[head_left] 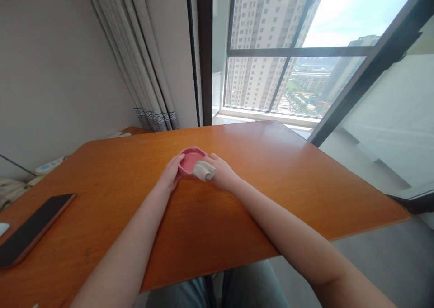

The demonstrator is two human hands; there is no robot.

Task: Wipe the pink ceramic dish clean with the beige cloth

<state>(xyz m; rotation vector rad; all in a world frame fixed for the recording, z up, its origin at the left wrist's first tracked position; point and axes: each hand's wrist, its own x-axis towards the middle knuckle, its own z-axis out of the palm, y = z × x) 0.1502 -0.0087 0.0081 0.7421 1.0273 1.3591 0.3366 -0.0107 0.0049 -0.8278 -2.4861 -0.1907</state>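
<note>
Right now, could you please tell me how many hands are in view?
2. The left hand holds the pink dish by its left side; the right hand holds a pale cloth at the dish's right. No others show.

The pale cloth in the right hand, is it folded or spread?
Folded: the pale cloth makes a compact wad in the right hand, rounded folds showing.

A pink dish [191,159] and an off-white cloth [204,170] stood out against an orange-brown tabletop [271,172], where a flat slab [37,226] showed black with a reddish-brown edge. Dark wavy bands patterned the pale grey curtain [135,54]; the trousers [254,287] were faded blue.
</note>
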